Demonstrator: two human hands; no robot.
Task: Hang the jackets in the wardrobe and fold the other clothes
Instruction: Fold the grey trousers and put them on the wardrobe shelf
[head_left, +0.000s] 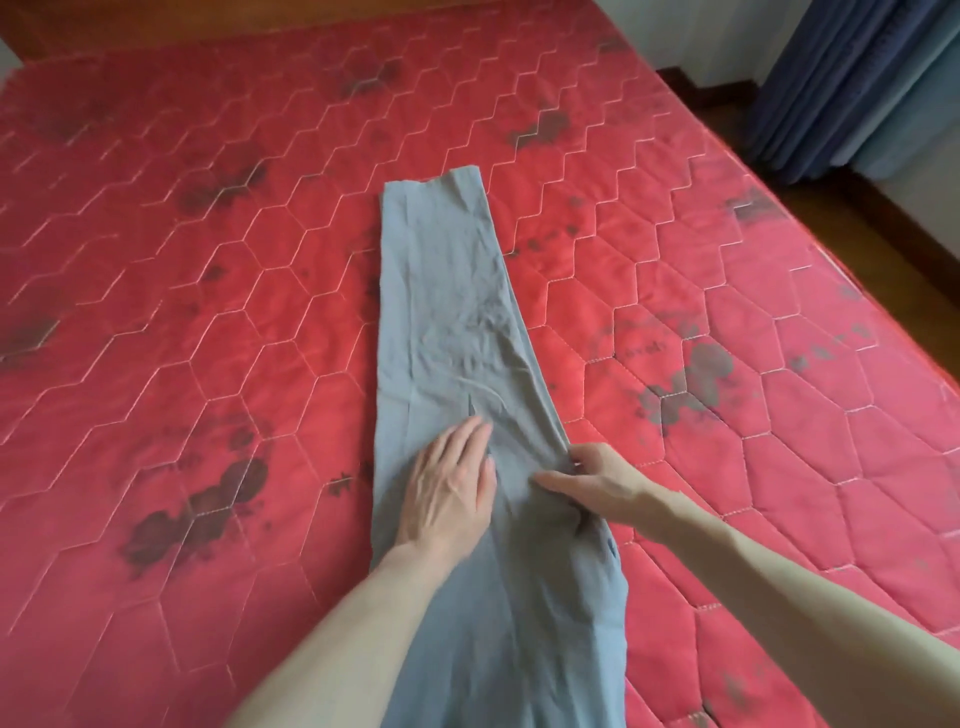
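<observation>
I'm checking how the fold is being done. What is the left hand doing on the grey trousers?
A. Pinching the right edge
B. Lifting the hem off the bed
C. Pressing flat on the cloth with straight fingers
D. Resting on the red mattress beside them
C: the left hand lies flat with straight fingers on the grey trousers, while the right hand pinches their right edge.

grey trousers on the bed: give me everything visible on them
The grey trousers lie lengthwise on the red quilted mattress, folded into one long narrow strip, the far end up the bed, the near end running out of view below. The cloth looks thin, soft and creased. A dark button shows near the right edge. The left hand rests flat on them; the right hand pinches the right edge.
</observation>
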